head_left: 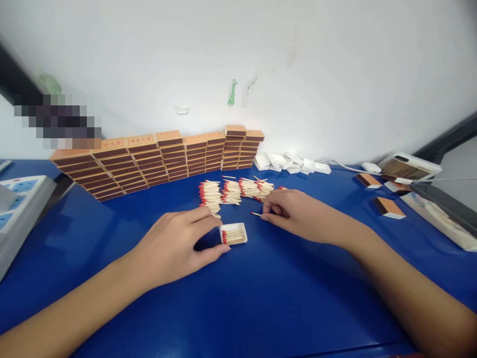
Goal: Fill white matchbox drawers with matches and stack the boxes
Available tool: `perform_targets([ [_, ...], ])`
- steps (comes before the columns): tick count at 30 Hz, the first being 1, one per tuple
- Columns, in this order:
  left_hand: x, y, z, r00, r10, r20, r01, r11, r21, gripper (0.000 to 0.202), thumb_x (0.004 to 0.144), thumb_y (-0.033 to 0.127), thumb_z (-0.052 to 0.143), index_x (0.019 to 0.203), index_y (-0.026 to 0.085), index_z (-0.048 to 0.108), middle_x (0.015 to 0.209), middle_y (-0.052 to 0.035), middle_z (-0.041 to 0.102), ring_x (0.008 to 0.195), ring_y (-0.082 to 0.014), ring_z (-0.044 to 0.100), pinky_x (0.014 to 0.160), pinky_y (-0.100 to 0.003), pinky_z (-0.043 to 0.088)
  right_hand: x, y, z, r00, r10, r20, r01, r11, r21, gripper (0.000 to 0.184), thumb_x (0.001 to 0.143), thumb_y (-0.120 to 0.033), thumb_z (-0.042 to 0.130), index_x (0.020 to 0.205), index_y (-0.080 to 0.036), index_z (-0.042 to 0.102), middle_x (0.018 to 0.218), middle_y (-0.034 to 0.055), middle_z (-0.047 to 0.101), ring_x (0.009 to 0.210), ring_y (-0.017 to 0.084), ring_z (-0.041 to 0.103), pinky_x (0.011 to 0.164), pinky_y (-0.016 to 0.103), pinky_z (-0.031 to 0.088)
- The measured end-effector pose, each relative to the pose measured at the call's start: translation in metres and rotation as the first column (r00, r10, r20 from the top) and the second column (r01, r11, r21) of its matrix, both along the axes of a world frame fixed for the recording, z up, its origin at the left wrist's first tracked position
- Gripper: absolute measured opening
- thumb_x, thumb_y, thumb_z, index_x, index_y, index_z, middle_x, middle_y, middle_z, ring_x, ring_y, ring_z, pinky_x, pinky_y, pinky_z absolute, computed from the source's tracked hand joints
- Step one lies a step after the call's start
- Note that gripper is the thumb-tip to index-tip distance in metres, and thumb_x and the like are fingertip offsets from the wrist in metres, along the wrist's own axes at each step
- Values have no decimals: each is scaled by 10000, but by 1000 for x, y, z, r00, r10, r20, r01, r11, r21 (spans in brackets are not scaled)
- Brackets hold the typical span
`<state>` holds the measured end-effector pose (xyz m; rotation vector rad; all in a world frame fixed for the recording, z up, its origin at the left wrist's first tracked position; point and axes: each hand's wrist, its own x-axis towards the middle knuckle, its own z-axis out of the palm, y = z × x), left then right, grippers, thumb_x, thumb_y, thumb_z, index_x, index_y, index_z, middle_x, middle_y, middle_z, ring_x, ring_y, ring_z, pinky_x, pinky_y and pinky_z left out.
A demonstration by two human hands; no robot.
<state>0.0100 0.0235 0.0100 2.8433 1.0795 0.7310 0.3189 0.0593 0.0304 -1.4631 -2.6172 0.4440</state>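
Hands (167, 243) (298, 215) before matchsticks (210, 193), matchboxes (169, 151) behind

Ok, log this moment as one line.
left hand: holds white tray, matches inside | right hand: pinches single match | beyond: loose match piles, stacked matchboxes

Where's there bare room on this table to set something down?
Bare table lies on the near side of the open tray, between the forearms, with another patch between the right hand and the loose matchboxes. It's crowded beyond the tray: match piles, then white trays and stacked matchboxes toward the wall.
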Motion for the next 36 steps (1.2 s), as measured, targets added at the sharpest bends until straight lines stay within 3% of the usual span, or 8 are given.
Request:
perform_targets([
  [8,1,-2,1,1000,-4,7,4,1000,2,279,981,427,731,1136,197,755,976,-7,735,694,-139,688,593,-288,522,15,9,-4,993,-88,80,82,993,83,136,1004,-267,590,904,-221,670,917,48,713,783,196,615,680,306,407],
  [16,1,-2,2,1000,-7,2,7,1000,6,269,986,420,722,1118,190,761,964,-14,738,698,-144,698,598,-286,529,15,9,0,991,-114,74,106,989,105,149,1012,-282,588,913,-234,688,917,44,715,796,203,618,670,305,408],
  [30,0,-2,2,1000,1,-2,-1,1000,-6,279,987,431,721,1138,198,753,977,-13,735,714,-145,698,610,-290,528,6,8,-2,997,-73,37,69,993,90,154,982,-203,567,876,-199,679,874,54,689,732,179,577,660,301,388],
  [36,-1,-2,1,1000,-1,1,1,1000,-13,274,984,425,726,1138,198,744,981,-9,733,732,-153,704,616,-297,531,-11,-7,7,995,28,-98,-22,997,72,138,1011,-250,584,915,-213,676,831,25,654,716,166,561,666,299,390],
])
